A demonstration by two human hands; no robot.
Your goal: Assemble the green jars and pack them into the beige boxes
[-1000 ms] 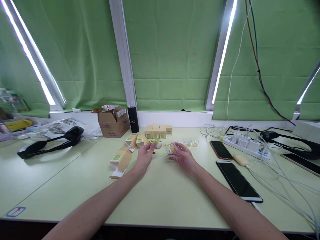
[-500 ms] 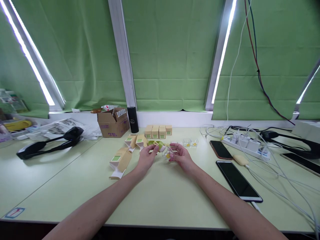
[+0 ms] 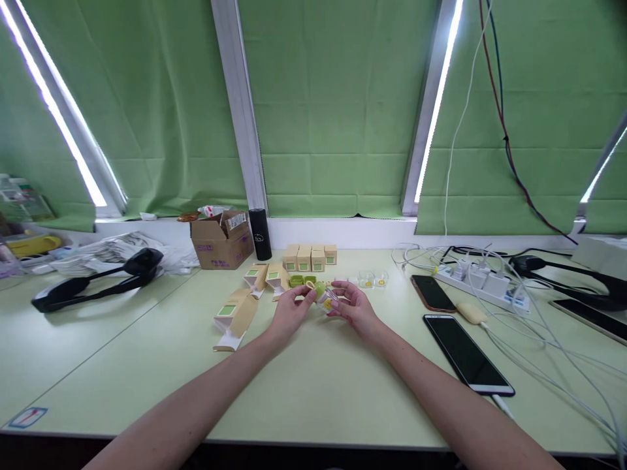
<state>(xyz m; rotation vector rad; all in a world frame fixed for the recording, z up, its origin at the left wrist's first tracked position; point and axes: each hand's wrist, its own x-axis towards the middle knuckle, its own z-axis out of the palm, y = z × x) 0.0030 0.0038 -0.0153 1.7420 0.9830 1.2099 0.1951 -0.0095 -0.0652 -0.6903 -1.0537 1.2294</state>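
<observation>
Green piece (image 3: 320, 288): one, small, light green, rounded, with a whitish section toward its lower right and a cream loop at its upper left. Clear container (image 3: 327, 303): one, small, see-through, with bright glints along the side and a yellow patch showing low down. Position of both: over the worktop (image 3: 313, 385), nearer its far edge than its near edge, about midway along the near edge as seen. The two meet at an angle; how far the piece sits inside the container cannot be told. Left hand (image 3: 290, 309): thumb and fingers pinched on the green piece, by the loop. Right hand (image 3: 358, 308): fingers curled and closed on the clear container. Toward the worktop's far edge: green blocks (image 3: 296, 281), two, squarish, just beyond the left hand; clear cups (image 3: 366, 279), two, side by side, each with a yellow spot; small tan cartons (image 3: 304, 258), a closed group, green-labelled.
</observation>
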